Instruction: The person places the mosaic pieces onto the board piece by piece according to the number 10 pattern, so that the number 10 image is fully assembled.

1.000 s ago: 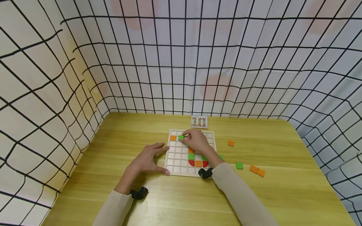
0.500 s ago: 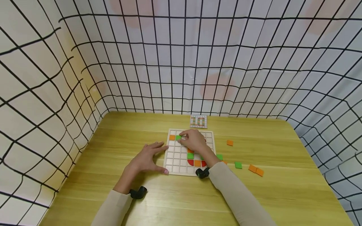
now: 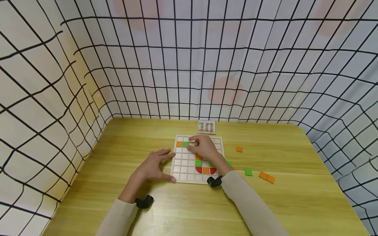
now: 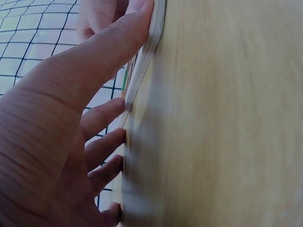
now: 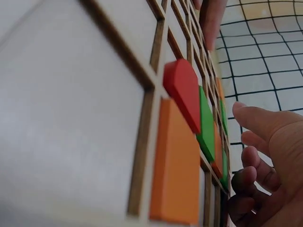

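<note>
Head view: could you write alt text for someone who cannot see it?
A person's right grip is over a gridded board with colored tiles; the left grip touches its left edge. Loose squares and a pattern card lie beyond it.

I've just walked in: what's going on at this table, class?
Someone is working on a gridded board. The left hand rests spread at its left edge. The right hand is over the board, beside a green tile next to an orange tile; whether that hand holds a piece is unclear. Two red pieces show in a nearer row; many squares are bare. Loose tiles lie on the table to the right; a patterned card lies beyond the board.
</note>
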`<state>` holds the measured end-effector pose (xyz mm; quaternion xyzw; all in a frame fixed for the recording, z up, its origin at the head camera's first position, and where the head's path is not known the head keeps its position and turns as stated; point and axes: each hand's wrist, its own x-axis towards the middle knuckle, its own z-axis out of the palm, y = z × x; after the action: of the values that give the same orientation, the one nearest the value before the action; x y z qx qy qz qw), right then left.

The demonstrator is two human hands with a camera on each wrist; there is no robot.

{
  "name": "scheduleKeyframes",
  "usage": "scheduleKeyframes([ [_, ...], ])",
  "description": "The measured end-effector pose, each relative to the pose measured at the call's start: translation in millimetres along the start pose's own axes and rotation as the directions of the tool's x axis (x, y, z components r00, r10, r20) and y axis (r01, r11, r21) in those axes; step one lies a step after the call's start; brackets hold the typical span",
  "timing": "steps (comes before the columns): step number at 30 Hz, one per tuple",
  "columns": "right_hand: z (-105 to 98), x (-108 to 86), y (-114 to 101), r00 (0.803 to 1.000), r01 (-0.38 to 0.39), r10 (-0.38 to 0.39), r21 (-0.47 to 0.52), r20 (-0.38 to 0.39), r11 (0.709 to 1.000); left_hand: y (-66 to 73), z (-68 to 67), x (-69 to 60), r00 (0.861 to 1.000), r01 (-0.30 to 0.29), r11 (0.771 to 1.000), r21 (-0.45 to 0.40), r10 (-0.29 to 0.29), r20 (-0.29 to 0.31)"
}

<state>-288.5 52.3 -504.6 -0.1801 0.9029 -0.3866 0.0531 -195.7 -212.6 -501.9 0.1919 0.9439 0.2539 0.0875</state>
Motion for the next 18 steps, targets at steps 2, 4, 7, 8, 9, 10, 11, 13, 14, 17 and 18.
scheduleKeyframes([
  [2, -3.9, -4.6, 0.6, 1.000, 0.001, -0.001, 0.010, -0.013, 1.000, 0.2, 0.4, -0.2, 1.000, 0.000, 1.000, -0.007, 0.000, 0.001],
  [4, -8.7, -9.7, 0.9, 1.000, -0.001, 0.002, 0.004, -0.024, 1.000, -0.4, 1.1, -0.3, 1.000, 0.001, 1.000, -0.007, -0.001, 0.001],
  [7, -16.7, -17.9, 2.0, 0.999, -0.012, 0.013, 0.007, -0.037, 1.000, -1.0, 1.8, -0.4, 1.000, 0.000, 1.000, -0.010, 0.000, -0.002],
  [8, -19.3, -20.6, 3.0, 0.999, -0.014, 0.015, 0.014, -0.041, 1.000, -1.2, 2.0, -0.5, 1.000, 0.000, 1.000, -0.010, 0.000, -0.004],
  [9, -21.7, -22.8, 4.5, 0.999, -0.013, 0.014, 0.017, -0.047, 1.000, -1.4, 2.0, -0.6, 1.000, -0.001, 1.000, -0.011, 0.001, -0.007],
  [10, -24.2, -25.2, 6.2, 0.999, -0.013, 0.014, 0.020, -0.052, 1.000, -1.0, 1.7, -0.8, 1.000, -0.002, 1.000, -0.015, 0.002, -0.008],
  [11, -26.5, -27.5, 8.4, 0.998, -0.011, 0.013, 0.021, -0.059, 1.000, -0.8, 1.5, -1.0, 1.000, -0.003, 1.000, -0.018, 0.003, -0.009],
  [13, -30.5, -32.1, 14.1, 0.997, -0.015, 0.016, 0.011, -0.074, 1.000, -0.2, 0.8, -1.3, 1.000, -0.003, 1.000, -0.025, 0.003, -0.009],
  [14, -32.8, -34.4, 17.1, 0.996, -0.019, 0.019, 0.007, -0.082, 1.000, -0.1, 0.6, -1.4, 1.000, -0.003, 1.000, -0.028, 0.003, -0.009],
  [17, -40.1, -41.0, 27.3, 0.995, -0.030, 0.028, -0.016, -0.100, 0.999, -0.6, 0.7, -1.4, 1.000, -0.006, 1.000, -0.025, 0.005, -0.010],
  [18, -42.8, -43.1, 30.6, 0.994, -0.037, 0.035, -0.015, -0.103, 0.999, -0.8, 0.7, -1.3, 1.000, -0.005, 1.000, -0.025, 0.005, -0.012],
])
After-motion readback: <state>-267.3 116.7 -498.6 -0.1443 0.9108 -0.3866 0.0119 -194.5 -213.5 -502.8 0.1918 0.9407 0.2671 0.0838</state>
